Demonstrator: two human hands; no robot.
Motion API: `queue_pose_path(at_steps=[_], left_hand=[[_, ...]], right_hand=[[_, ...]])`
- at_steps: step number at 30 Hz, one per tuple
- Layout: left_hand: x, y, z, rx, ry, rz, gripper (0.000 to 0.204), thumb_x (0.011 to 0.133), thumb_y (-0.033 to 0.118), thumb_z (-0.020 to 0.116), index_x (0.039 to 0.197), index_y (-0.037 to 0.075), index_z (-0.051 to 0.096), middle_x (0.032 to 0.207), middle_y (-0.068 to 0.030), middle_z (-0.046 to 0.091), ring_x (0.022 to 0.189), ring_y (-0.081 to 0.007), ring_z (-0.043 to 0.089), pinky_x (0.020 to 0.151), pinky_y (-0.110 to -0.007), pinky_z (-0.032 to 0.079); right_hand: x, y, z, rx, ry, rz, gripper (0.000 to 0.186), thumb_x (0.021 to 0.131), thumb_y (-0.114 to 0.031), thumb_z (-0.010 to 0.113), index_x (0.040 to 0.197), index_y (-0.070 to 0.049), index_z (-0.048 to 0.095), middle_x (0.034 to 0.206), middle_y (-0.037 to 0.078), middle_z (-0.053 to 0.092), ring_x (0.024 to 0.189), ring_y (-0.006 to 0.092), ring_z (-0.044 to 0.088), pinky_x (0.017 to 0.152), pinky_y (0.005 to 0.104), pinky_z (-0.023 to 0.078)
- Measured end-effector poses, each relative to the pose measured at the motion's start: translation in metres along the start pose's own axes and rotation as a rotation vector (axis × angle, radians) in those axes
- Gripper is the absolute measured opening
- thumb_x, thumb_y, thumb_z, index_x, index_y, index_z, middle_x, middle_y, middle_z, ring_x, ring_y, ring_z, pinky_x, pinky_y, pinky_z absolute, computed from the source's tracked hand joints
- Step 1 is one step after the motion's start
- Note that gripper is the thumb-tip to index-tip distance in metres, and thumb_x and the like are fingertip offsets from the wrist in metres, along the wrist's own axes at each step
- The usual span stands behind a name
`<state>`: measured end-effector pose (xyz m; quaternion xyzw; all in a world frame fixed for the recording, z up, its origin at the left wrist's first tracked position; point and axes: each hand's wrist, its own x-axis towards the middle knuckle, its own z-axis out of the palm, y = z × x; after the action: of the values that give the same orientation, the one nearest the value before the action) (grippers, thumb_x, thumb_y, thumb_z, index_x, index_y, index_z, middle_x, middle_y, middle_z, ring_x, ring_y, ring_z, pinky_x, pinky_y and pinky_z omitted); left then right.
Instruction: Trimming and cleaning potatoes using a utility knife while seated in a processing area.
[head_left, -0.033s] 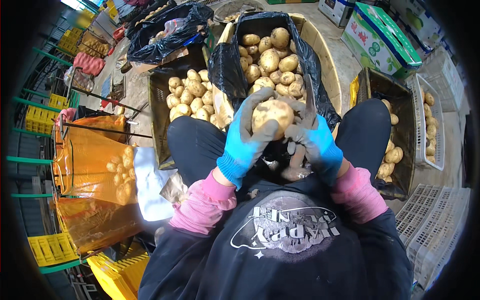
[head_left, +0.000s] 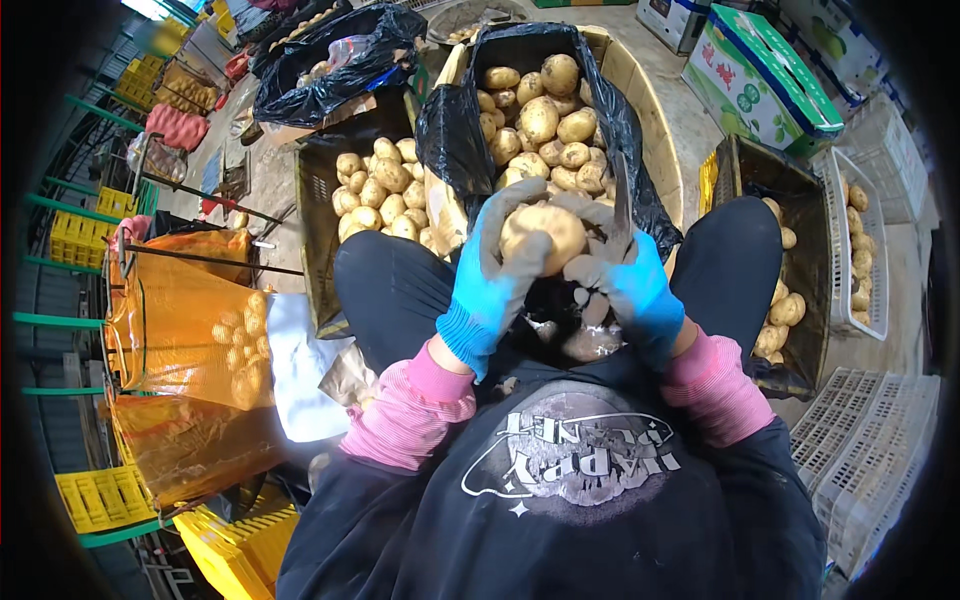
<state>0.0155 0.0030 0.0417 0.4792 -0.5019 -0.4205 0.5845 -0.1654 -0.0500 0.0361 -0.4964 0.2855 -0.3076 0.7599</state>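
My left hand (head_left: 498, 255), in a grey-palmed, blue-cuffed glove, grips a round yellow potato (head_left: 543, 238) with dirt marks, thumb across its near side. My right hand (head_left: 628, 285), gloved alike, is closed on a knife whose blade (head_left: 623, 195) points up and away from me. The right fingers lie close to the potato's right side; whether they touch it I cannot tell. Just beyond both hands, several potatoes (head_left: 539, 120) fill a box lined with a black plastic bag (head_left: 447, 125). Small pale pieces (head_left: 596, 308) show under the right hand, not clear enough to name.
Left of the lined box stands a dark crate (head_left: 318, 215) of potatoes. On my right are another dark crate (head_left: 815, 290), a white basket (head_left: 880, 280) with potatoes and stacked white crates (head_left: 860, 440). An orange mesh bag (head_left: 165, 320) and a yellow crate (head_left: 235, 550) are at left.
The potato has turned and shifted slightly in my left hand. The knife blade has moved a little, and the view of what lies under my right hand differs.
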Motion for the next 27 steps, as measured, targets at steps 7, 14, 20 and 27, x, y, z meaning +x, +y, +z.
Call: queue_pose_path(at_steps=[7, 14, 20, 27], left_hand=[[-0.006, -0.013, 0.017, -0.301, 0.183, -0.08, 0.046, 0.101, 0.038, 0.043, 0.117, -0.002, 0.06, 0.114, -0.0112, 0.062, 0.109, -0.0184, 0.058, 0.098, -0.033, 0.045], [-0.001, 0.003, 0.018, 0.729, 0.328, 0.277, 0.039, 0.104, 0.026, 0.038, 0.112, -0.003, 0.063, 0.114, -0.0133, 0.064, 0.11, -0.0221, 0.061, 0.098, -0.035, 0.049], [0.002, -0.01, 0.023, 0.61, 0.385, 0.277, 0.04, 0.105, 0.023, 0.036, 0.119, -0.002, 0.064, 0.126, -0.012, 0.058, 0.12, -0.0224, 0.056, 0.103, -0.035, 0.046], [-0.006, -0.03, 0.029, 0.074, 0.112, 0.034, 0.047, 0.104, 0.031, 0.044, 0.136, -0.002, 0.049, 0.133, -0.0134, 0.052, 0.122, -0.0205, 0.051, 0.105, -0.033, 0.042]], right_hand=[[0.009, 0.032, 0.0, -0.448, 0.068, -0.55, 0.048, 0.076, -0.016, 0.082, 0.119, -0.002, 0.065, 0.13, 0.012, 0.057, 0.124, 0.0239, 0.053, 0.108, 0.0357, 0.04], [0.006, 0.034, 0.013, 0.24, 0.067, -0.21, 0.096, 0.062, -0.013, 0.089, 0.143, 0.004, 0.041, 0.138, 0.016, 0.053, 0.132, 0.0259, 0.049, 0.109, 0.04, 0.043], [0.005, 0.021, 0.009, 0.235, 0.035, -0.13, 0.091, 0.065, -0.013, 0.088, 0.143, -0.001, 0.043, 0.134, 0.011, 0.055, 0.11, 0.0141, 0.058, 0.081, 0.0258, 0.052], [0.008, 0.03, 0.002, -0.049, 0.159, -0.395, 0.079, 0.064, -0.015, 0.09, 0.132, -0.001, 0.053, 0.132, 0.011, 0.055, 0.121, 0.0185, 0.054, 0.101, 0.0343, 0.046]])
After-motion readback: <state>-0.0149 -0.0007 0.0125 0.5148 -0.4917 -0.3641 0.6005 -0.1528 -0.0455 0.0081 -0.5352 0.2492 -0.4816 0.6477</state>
